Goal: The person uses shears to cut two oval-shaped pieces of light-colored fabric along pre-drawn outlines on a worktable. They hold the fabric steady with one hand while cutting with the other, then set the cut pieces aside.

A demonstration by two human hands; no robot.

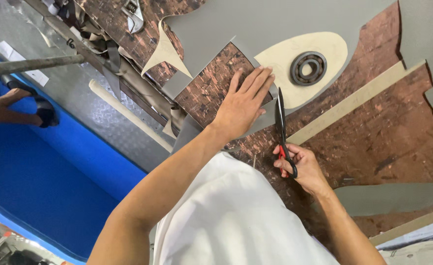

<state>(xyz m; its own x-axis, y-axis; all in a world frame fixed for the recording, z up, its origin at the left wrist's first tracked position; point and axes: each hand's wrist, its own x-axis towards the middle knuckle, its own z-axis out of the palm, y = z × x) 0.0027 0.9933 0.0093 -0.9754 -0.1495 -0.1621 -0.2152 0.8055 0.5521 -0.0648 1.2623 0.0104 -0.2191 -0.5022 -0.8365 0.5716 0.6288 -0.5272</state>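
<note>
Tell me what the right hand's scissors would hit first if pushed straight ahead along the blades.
The right hand points the scissors up the grey sheet; past the tips lies the cream oval cutout, probably first. The bearing ring sits slightly right.

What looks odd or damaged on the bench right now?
The brown bench top looks badly worn and scratched. A bearing lies on the grey sheet beyond the scissors. Offcuts lie loose at the left.

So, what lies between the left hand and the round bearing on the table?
In the head view, between the left hand and the bearing lies only flat material: grey sheet and the cream oval piece under the bearing.
</note>
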